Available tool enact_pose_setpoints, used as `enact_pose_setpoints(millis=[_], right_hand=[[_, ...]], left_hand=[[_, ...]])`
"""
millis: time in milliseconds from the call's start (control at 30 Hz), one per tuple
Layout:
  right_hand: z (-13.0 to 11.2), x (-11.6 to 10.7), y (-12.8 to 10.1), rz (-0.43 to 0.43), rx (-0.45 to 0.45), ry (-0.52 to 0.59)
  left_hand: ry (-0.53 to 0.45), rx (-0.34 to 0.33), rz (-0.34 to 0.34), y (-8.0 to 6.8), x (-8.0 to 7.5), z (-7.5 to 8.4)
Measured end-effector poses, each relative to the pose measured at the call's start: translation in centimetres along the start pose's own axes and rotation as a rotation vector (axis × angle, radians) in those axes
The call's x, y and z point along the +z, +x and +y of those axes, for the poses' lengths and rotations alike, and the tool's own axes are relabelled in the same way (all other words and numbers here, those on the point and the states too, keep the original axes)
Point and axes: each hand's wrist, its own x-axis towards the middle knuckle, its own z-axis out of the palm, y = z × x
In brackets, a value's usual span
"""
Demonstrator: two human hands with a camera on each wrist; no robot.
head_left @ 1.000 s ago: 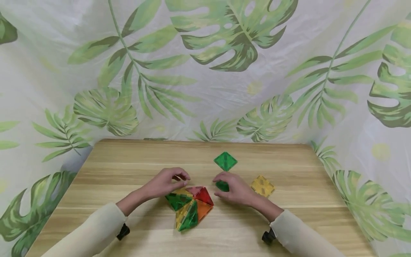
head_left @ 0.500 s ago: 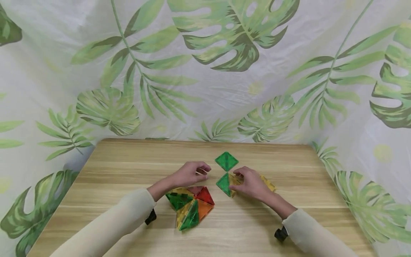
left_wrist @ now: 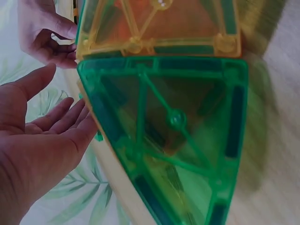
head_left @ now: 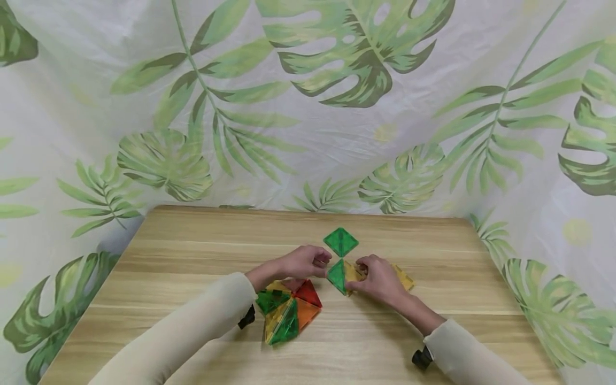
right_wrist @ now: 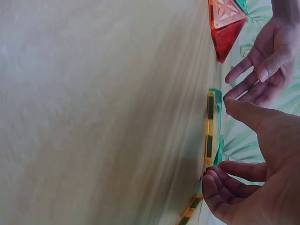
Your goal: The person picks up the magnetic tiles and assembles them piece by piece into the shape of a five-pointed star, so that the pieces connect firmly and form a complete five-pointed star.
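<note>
My right hand [head_left: 381, 279] pinches a yellow magnetic tile [head_left: 353, 271] between thumb and fingers. Against its left side lies a green triangular magnetic tile [head_left: 336, 277]. Seen edge-on in the right wrist view, the yellow tile [right_wrist: 210, 129] stands close to the table with green behind it. My left hand [head_left: 304, 262] hovers at the green tile's left corner, fingers loosely bent and holding nothing; whether its fingertips touch the tile I cannot tell. Below the left forearm sits a joined cluster of green, yellow, orange and red tiles [head_left: 308, 314], partly hidden by the sleeve.
Two green triangles forming a diamond [head_left: 341, 241] lie just beyond the hands. Another yellow tile [head_left: 403, 277] lies behind the right wrist, partly covered. All rest on a wooden table [head_left: 192, 230], with a leaf-patterned cloth [head_left: 332, 144] behind its far edge.
My left hand has moved right from the cluster to the green tile. My right hand has shifted slightly right, and the yellow tile now shows beside the green one.
</note>
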Motion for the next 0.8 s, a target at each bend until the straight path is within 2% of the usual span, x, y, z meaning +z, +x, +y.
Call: enact_pose_setpoints(millis=[133,267,500,800], right_hand=[[-0.4,0.5,-0.3,0.024,-0.006,-0.008],[-0.7,0.8,-0.5,0.031,-0.005,0.010],[-1.1,0.8,-0.6,0.047,-0.002,0.050],[-1.3,1.5,-0.9,0.088,-0.012,0.123]], left_hand=[[-0.028,-0.029,-0.055,0.1,0.3,0.3],[-0.047,-0.049,-0.078,0.2,0.6,0.6],[-0.079,-0.063,-0.076,0.4,0.7,0.6],[-0.208,-0.128,-0.075,0.5,0.5,0.8]])
